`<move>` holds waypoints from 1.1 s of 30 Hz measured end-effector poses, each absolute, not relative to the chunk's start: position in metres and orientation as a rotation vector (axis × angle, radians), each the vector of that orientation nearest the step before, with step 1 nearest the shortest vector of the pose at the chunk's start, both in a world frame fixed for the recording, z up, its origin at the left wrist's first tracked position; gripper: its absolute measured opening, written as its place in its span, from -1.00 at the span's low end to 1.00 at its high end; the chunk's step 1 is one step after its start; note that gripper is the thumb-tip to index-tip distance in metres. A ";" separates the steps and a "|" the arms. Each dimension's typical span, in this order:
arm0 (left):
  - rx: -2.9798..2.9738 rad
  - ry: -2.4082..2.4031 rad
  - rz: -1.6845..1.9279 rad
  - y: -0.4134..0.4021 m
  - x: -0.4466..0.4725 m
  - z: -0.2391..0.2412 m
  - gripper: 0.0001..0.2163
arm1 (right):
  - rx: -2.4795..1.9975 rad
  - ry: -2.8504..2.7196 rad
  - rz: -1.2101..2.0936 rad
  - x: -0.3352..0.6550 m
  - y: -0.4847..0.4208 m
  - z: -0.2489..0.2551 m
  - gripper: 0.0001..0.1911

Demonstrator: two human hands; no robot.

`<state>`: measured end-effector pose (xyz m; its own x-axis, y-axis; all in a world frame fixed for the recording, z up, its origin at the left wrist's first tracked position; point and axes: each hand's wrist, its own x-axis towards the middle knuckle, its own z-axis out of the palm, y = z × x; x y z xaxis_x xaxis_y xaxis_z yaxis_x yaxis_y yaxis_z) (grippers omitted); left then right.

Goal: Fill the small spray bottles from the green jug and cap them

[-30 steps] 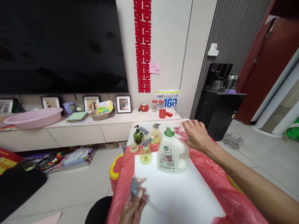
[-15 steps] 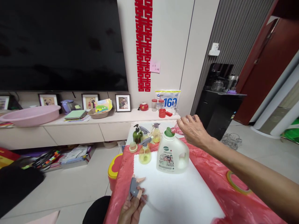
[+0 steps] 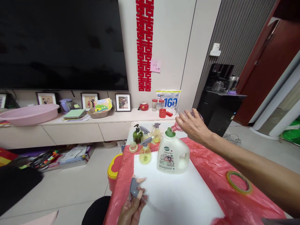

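My left hand (image 3: 131, 211) is at the table's near edge, fingers closed round a grey spray-trigger head (image 3: 135, 189) with a thin tube hanging from it. My right hand (image 3: 193, 126) reaches to the far end of the table and grips a clear pink bottle (image 3: 179, 125), tilted with its neck toward the green funnel (image 3: 170, 132) in the big white jug (image 3: 172, 153). A yellow spray bottle (image 3: 145, 153) stands left of the jug. More spray bottles (image 3: 150, 133) and a dark green pump bottle (image 3: 137, 134) stand behind.
A white mat (image 3: 175, 193) lies on the red tablecloth (image 3: 211, 175). A tape roll (image 3: 239, 182) lies at the right. A small round lid (image 3: 133, 147) sits left of the bottles. Beyond are a TV shelf (image 3: 105, 120) and a black cabinet (image 3: 217, 107).
My right hand has lifted the pink bottle off the table and swung it left toward the funnel on the jug. The left hand has stayed put.
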<state>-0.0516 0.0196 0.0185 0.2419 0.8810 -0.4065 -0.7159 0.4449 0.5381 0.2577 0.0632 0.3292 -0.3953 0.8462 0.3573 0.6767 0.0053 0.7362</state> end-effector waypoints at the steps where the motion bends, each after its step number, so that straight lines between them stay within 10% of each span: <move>1: 0.263 0.737 1.107 0.020 -0.051 0.019 -0.52 | 1.595 2.085 1.353 0.258 0.064 0.331 -0.52; 33: 0.348 0.713 1.137 0.015 -0.049 0.029 -0.53 | 1.367 2.102 1.540 0.234 0.068 0.335 -0.63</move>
<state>-0.0491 0.0151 0.0289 0.2349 0.9115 -0.3377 -0.7009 0.3995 0.5908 0.2338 0.0683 0.3347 -0.5525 0.7610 0.3401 0.5538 0.0301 0.8321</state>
